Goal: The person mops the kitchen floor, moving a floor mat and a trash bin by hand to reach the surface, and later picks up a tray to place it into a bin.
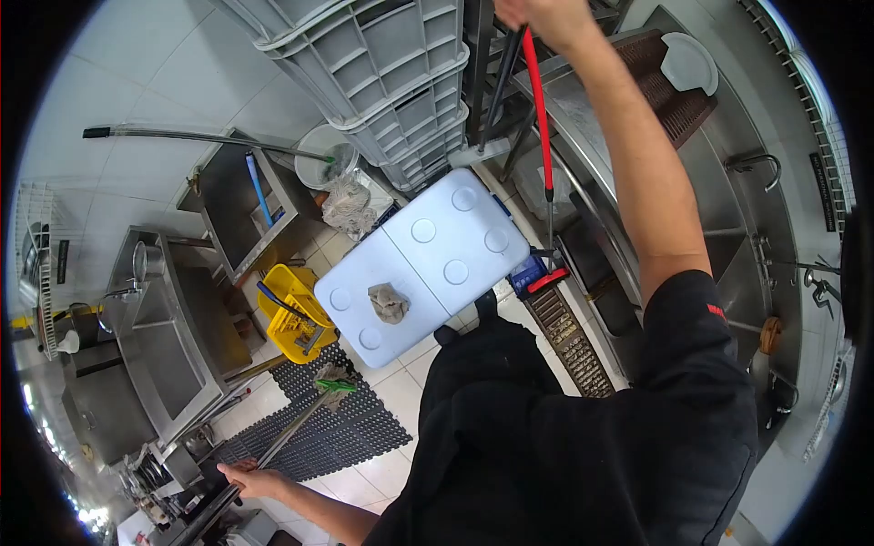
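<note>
At the lower left, my left hand (248, 479) is wrapped round the handle of a mop (337, 387), whose green-clamped head rests over the black mat. My right hand (544, 16) is raised at the top edge, its fingers closed round the upper part of a red pole (539, 109) and partly cut off by the frame. That pole runs down to a blue and red base (539, 273) beside the floor grate. Between my hands, a light blue lid (428, 264) bears a crumpled grey cloth (389, 304).
Stacked grey crates (401, 91) stand at the top centre. A yellow mop bucket (293, 314) is left of the lid, near steel sinks (168, 346). A floor grate (574, 341) and more steel sinks (728, 237) lie right. A black perforated mat (319, 428) covers floor at lower left.
</note>
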### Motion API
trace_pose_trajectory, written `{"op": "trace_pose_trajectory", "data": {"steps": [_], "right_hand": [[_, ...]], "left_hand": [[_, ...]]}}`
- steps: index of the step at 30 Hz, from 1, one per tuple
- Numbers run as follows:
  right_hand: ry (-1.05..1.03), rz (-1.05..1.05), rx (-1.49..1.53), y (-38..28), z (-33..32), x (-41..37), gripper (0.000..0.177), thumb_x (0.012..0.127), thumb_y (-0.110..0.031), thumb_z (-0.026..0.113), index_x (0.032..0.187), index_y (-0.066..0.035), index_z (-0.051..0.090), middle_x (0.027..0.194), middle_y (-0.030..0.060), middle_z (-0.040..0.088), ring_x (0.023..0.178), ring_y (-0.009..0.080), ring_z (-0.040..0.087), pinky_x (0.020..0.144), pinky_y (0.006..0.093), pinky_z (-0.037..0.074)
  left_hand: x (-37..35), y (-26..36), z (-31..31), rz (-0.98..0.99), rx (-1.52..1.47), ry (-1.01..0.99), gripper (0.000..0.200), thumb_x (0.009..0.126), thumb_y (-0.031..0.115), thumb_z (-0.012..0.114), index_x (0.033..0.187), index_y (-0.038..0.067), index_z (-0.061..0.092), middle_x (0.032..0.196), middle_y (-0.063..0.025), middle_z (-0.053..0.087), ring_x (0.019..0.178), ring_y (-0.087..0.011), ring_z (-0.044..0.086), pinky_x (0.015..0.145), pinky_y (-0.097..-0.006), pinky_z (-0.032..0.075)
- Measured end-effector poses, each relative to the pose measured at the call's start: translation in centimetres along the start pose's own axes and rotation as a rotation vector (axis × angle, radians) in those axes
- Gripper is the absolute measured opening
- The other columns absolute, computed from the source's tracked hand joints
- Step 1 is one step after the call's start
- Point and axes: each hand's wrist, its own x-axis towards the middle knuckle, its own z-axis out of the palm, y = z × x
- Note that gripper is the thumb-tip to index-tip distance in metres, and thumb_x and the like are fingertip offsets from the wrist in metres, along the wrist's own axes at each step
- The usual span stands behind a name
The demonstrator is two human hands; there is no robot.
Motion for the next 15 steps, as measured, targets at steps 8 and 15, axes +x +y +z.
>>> {"op": "trace_pose_trajectory", "data": {"steps": [8,15], "right_hand": [[0.371,-0.069,-0.991,18.3,-5.5,-6.0,0.021,0.087,-0.020,0.067,0.102,-0.005,0.064,0.097,0.0166,0.064,0.100,0.0375,0.062,0.090,0.0462,0.049],[0.660,0.075,-1.133,25.4,-7.5,-7.9,0.080,0.083,-0.021,0.070,0.154,-0.009,0.035,0.145,0.0281,0.047,0.133,0.0467,0.046,0.111,0.0495,0.039]], "left_hand": [[-0.6,-4.3,-1.2,-0.082,0.010,0.055,0.053,0.104,0.035,0.063,0.064,0.013,0.037,0.060,0.0010,0.036,0.055,-0.0122,0.036,0.056,-0.0300,0.036],[-2.5,-5.4,-2.6,-0.112,0.035,0.059,0.051,0.105,0.036,0.061,0.066,0.010,0.041,0.062,0.0003,0.037,0.058,-0.0136,0.039,0.060,-0.0308,0.040]]}}
